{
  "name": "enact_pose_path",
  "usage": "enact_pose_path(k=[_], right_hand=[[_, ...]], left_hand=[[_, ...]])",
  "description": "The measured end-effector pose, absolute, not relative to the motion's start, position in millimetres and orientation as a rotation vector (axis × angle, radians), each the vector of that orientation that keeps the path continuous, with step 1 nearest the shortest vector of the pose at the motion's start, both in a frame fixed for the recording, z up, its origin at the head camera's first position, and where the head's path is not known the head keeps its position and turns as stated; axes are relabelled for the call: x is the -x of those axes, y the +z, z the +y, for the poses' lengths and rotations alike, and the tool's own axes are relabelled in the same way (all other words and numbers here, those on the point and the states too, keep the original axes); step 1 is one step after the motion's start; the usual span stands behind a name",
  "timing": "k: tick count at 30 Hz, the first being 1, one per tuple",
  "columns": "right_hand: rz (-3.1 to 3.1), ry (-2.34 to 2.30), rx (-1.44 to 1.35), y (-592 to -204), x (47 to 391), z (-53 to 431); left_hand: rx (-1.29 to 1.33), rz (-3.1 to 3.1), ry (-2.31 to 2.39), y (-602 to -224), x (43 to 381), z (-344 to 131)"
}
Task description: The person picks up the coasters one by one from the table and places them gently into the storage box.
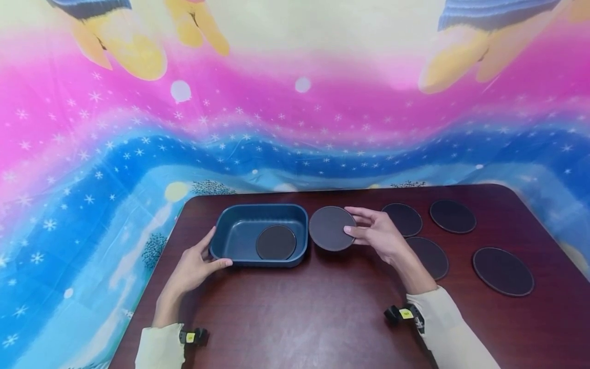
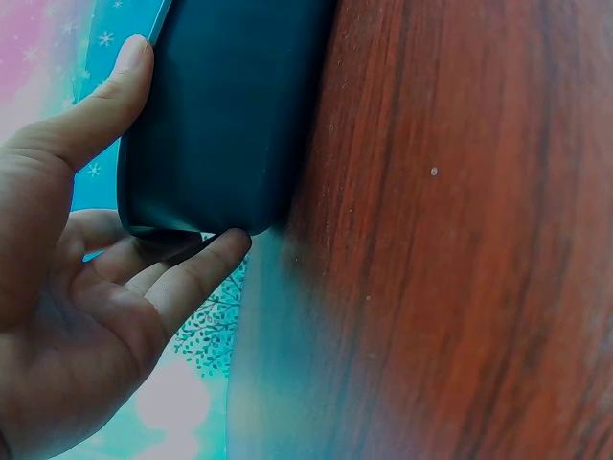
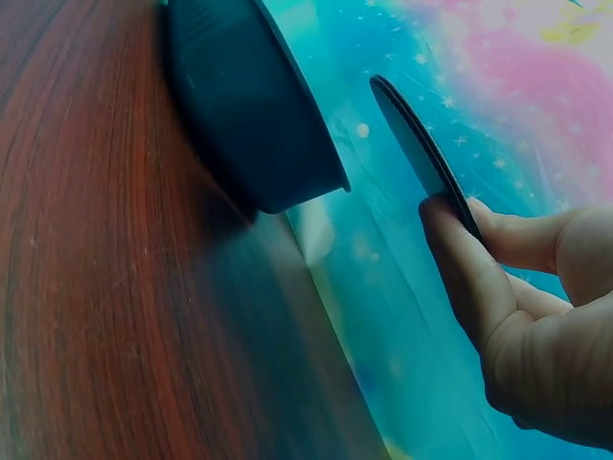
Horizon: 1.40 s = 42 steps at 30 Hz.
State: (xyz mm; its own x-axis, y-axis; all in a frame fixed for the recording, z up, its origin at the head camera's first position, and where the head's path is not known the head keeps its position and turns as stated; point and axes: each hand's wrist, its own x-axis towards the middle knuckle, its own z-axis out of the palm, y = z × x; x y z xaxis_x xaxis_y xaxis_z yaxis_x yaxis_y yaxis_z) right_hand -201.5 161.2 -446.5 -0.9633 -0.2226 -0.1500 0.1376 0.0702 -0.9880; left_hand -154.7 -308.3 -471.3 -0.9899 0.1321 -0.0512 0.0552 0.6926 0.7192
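Note:
A dark blue-green rectangular tub (image 1: 226,241) stands on the table, with one round dark coaster (image 1: 276,243) lying flat inside at its right. My left hand (image 1: 191,266) grips the tub's left front corner, thumb on the front rim; the left wrist view shows fingers (image 2: 206,273) against its end wall. Just right of the tub, my right hand (image 1: 378,233) pinches another round coaster (image 1: 329,229) by its right edge. In the right wrist view this thin coaster (image 3: 421,144) is held up off the table, apart from the tub (image 3: 259,105).
Several more coasters lie flat on the right of the dark wooden table (image 1: 295,312), among them a near one (image 1: 503,271) and a far one (image 1: 452,216). Two are partly covered by my right hand and forearm. A colourful printed cloth (image 1: 295,123) hangs behind the table.

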Motion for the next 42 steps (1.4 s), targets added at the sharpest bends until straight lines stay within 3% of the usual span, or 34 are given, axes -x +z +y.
enact_pose_path(k=[42], right_hand=[[2.059, -2.003, 0.109, -447, 206, 126]], left_hand=[[-0.142, 2.795, 1.195, -471, 153, -307]])
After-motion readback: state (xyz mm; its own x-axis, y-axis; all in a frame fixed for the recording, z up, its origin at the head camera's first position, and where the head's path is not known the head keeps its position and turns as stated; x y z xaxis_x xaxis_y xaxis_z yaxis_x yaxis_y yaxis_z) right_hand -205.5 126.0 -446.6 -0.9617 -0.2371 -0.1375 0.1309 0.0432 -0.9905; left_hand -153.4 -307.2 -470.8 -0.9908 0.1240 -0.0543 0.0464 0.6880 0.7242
